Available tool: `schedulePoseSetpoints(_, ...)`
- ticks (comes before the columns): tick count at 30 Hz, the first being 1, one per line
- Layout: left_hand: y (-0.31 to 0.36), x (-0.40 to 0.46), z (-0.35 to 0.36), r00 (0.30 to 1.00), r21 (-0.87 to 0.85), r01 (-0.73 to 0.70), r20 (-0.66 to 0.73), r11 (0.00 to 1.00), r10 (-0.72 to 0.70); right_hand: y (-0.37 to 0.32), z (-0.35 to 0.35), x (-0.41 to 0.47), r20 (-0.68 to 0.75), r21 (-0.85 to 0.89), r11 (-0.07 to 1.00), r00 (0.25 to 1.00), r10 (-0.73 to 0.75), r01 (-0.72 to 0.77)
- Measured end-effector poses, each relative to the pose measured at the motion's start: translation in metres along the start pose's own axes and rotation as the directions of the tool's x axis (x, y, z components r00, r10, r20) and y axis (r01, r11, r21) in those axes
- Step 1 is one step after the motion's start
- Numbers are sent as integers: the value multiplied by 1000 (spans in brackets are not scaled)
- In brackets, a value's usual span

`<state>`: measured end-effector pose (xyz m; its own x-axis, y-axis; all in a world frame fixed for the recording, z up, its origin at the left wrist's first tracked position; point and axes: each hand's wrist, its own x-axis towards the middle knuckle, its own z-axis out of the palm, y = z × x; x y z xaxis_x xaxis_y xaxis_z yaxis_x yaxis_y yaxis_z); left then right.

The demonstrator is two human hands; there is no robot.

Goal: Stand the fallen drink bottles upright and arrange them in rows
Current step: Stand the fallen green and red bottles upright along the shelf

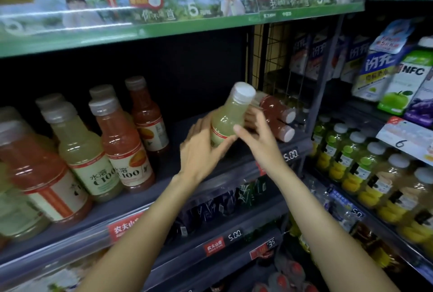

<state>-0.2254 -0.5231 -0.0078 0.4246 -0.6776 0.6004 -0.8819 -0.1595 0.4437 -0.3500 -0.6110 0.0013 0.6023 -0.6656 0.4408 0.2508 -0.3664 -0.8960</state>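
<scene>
1. left hand [201, 151] grips the lower body of the pale yellow bottle [230, 116], fingers curled round its label.
2. right hand [255, 132] touches the same bottle from the right, thumb on its side, fingers behind it and partly hidden.
3. the bottle is tilted, white cap up and to the right, above the dark shelf [178, 174].
4. two red bottles [278, 116] lie on their sides just behind it, caps toward the right.
5. upright bottles [98, 148] stand in rows at the shelf's left.

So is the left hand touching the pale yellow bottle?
Touching. The head view shows the left hand wrapped around the lower part of the pale yellow bottle.
</scene>
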Motion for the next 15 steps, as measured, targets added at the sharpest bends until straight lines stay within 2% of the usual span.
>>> schedulePoseSetpoints(4,-12,-11,-18,988,-144,147,-35,979,-153,18,26,-7,227,-67,997,972,54,-40)
schedulePoseSetpoints(9,-12,-25,-39,954,-116,278,-87,954,-289,27,55,-5,262,-164,986,965,33,11)
schedulePoseSetpoints(11,-16,-37,-50,948,-28,266,-175,964,-267,29,64,-5,253,-177,984,967,20,26)
schedulePoseSetpoints(15,-24,-62,-71,900,197,170,-431,966,-71,33,86,-7,188,-213,975,982,-19,60)
